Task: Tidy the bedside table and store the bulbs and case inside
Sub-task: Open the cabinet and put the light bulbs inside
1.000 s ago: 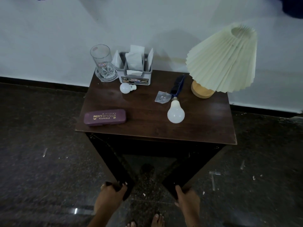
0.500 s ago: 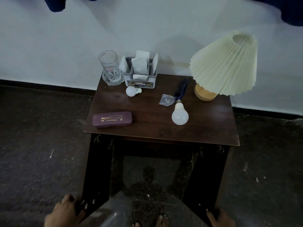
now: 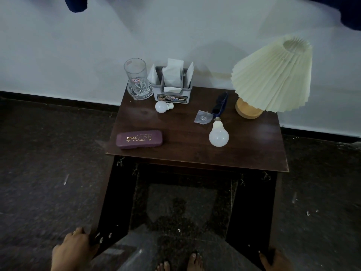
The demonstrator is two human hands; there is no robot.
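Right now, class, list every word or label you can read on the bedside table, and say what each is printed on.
"PRINCE O...ALS", middle blurred, and "ROURKELA": gold print on the long maroon hard case.
"OPEL": label on the grey plastic napkin holder; its other logos are too small.
Red-and-blue badge on the clear glass mug: unreadable.

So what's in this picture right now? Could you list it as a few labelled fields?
left hand: gripping the left cabinet door, swung open
right hand: on the right cabinet door, also open
bedside table: large bulb, small bulb, purple case
at the back: glass, tissue holder, lamp
stored inside: nothing yet
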